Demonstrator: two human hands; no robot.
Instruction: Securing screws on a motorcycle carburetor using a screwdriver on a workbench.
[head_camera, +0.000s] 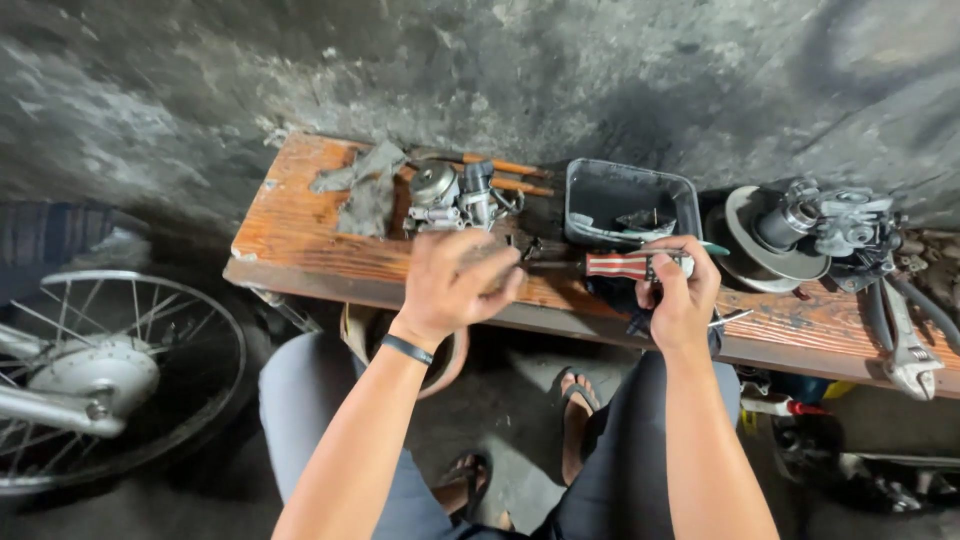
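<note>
Gripping screwdriver (622, 265), right hand (682, 295) fisted

Counter (300, 225) of worn, rough orange-brown wood; carburettor (455, 197) dull grey metal; tray (630, 190) matt dark plastic; rag (368, 185) grimy cloth.

Rough grey concrete wall (560, 70), stained and mottled dark, fills the upper half. Against it a worn orange-brown wooden plank desk (300, 235), edge chipped at the left end. Floor (510, 420) below is dim, grimy concrete. Spoked wheel (110, 375) with a silver hub at lower left. Light is low and flat, strongest on the wood.
</note>
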